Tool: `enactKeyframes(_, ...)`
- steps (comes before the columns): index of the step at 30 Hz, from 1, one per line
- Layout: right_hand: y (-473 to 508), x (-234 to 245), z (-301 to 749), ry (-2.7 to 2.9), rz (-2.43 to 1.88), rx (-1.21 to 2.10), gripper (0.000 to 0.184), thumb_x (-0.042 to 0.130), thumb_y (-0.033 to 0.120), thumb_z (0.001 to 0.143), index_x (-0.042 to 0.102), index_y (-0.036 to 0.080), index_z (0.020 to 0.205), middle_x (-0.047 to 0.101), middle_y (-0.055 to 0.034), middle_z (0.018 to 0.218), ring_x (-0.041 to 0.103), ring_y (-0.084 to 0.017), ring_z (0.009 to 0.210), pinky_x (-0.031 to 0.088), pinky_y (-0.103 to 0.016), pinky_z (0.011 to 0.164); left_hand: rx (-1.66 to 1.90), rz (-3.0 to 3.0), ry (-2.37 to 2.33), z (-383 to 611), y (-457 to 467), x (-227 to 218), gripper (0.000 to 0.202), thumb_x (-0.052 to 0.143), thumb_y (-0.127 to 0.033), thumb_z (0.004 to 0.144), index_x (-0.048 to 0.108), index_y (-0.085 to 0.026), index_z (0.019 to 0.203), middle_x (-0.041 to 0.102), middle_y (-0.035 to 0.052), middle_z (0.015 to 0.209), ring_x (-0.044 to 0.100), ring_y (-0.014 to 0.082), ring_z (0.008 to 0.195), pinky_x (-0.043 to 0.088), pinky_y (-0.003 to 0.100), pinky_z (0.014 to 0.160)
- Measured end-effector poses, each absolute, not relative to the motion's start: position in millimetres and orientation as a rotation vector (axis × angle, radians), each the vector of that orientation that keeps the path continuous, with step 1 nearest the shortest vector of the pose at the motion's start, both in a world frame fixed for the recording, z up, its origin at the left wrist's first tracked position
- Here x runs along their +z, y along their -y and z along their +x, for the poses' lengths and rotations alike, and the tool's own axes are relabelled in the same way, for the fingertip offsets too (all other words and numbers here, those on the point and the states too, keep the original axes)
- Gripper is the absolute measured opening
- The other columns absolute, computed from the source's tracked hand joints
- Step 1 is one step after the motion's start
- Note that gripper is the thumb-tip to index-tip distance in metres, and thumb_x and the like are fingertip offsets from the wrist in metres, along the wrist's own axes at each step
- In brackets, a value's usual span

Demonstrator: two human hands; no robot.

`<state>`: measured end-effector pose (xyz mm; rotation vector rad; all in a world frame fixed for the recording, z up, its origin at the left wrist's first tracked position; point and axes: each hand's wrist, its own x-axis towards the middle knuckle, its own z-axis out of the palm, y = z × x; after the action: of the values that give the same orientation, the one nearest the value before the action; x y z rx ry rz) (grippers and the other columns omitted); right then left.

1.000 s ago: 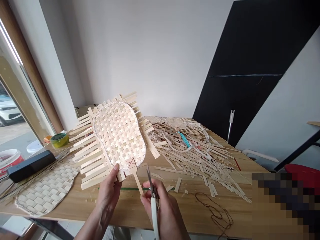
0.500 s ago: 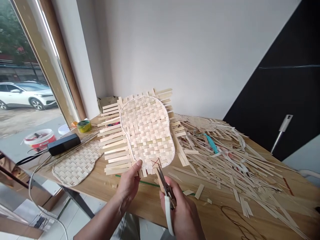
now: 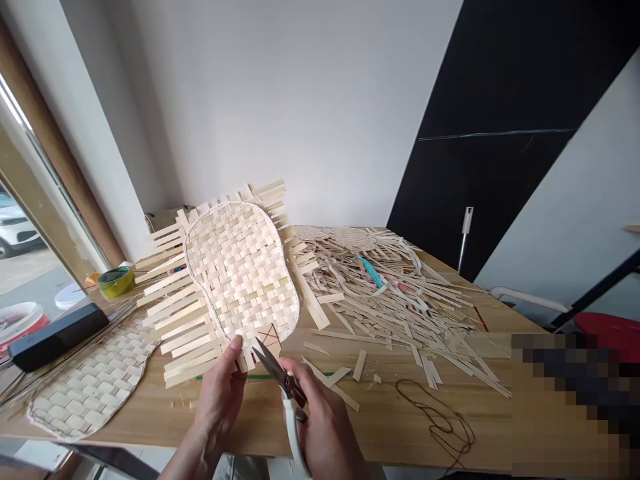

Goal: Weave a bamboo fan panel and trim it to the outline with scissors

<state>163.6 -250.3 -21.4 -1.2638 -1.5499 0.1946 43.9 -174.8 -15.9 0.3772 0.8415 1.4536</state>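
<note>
The left hand (image 3: 219, 393) is pinching the lower edge of a woven bamboo panel (image 3: 240, 273), thumb on top and fingers behind, and is holding it tilted up off the counter. The right hand (image 3: 320, 417) is closed around the looped grips of white-handled scissors (image 3: 286, 387), with the dark blades slightly parted and pointing at the panel's narrow lower end. There, a small bamboo tab (image 3: 269, 340) marked with crossed lines is sticking out just beyond the blade tips. A thin dark outline is running around the rounded weave, and untrimmed strip ends are jutting out past it on the left and top.

Below the hands, loose offcuts (image 3: 333, 383) and a green strip (image 3: 250, 377) are lying on the wooden counter (image 3: 150, 417), while a tangle of brown cord (image 3: 435, 417) is trailing toward its front edge. To the left, a second woven panel (image 3: 85, 383) is resting flat beside a black rectangular box (image 3: 57, 337) and a roll of green tape (image 3: 116, 281). To the right, a large heap of bamboo strips (image 3: 385, 300) is spreading across the counter, with a teal item (image 3: 370, 271) lying on it. A pixelated patch is covering the lower right corner. Beyond the counter, a black board (image 3: 475, 133) is leaning against a white wall (image 3: 275, 100), and a white car (image 3: 15, 233) is showing through the window.
</note>
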Motion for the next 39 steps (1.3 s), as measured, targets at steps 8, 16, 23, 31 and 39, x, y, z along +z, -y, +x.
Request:
enactKeyframes(8, 249, -17, 181, 1.014, -1.207, 0.451, 0.024, 0.061, 0.026, 0.075, 0.055, 0.022, 0.098, 0.068, -0.0081, 0.096, 0.067, -0.022, 0.086, 0.058, -0.03, 0.068, 1.429, 0.366, -0.85, 46, 177, -12, 0.015, 0.053, -0.004, 0.082, 0.065, -0.013, 0.081, 0.069, 0.0034, 0.078, 0.065, 0.0111, 0.07, 0.054, 0.017, 0.069)
enactKeyframes(16, 223, -4, 191, 0.628, -0.955, 0.551, 0.035, 0.072, 0.032, 0.066, 0.046, 0.026, 0.09, 0.067, 0.0003, 0.083, 0.067, -0.018, 0.078, 0.057, -0.033, 0.07, 1.516, 0.35, -0.833, 47, 178, -7, 0.024, 0.053, -0.002, 0.081, 0.065, -0.014, 0.098, 0.07, 0.0033, 0.082, 0.066, 0.011, 0.073, 0.054, 0.017, 0.073)
enactKeyframes(23, 258, 7, 203, 1.111, -1.231, 0.613, 0.033, 0.063, 0.041, 0.075, 0.061, 0.018, 0.098, 0.055, 0.0033, 0.058, 0.054, -0.012, 0.05, 0.046, -0.02, 0.047, 1.589, 0.369, -0.778, 35, 166, -9, 0.03, 0.053, -0.002, 0.081, 0.064, -0.015, 0.105, 0.071, 0.0046, 0.089, 0.067, 0.0134, 0.079, 0.054, 0.019, 0.076)
enactKeyframes(31, 252, -7, 185, 0.901, -1.067, 0.689, 0.032, 0.07, 0.04, 0.069, 0.061, 0.021, 0.093, 0.066, -0.0026, 0.073, 0.064, -0.019, 0.066, 0.055, -0.027, 0.057, 1.556, 0.381, -0.734, 41, 173, -11, 0.034, 0.056, -0.002, 0.078, 0.063, -0.016, 0.108, 0.071, 0.0052, 0.089, 0.068, 0.0146, 0.077, 0.055, 0.02, 0.073)
enactKeyframes(39, 232, 53, 232, 0.848, -1.122, 0.618, 0.047, 0.08, 0.036, 0.056, 0.055, 0.025, 0.093, 0.067, -0.0037, 0.098, 0.063, -0.023, 0.092, 0.055, -0.038, 0.075, 1.424, 0.382, -0.821, 39, 180, -16, 0.028, 0.054, -0.003, 0.079, 0.064, -0.011, 0.105, 0.071, 0.0072, 0.083, 0.067, 0.0144, 0.073, 0.055, 0.02, 0.072)
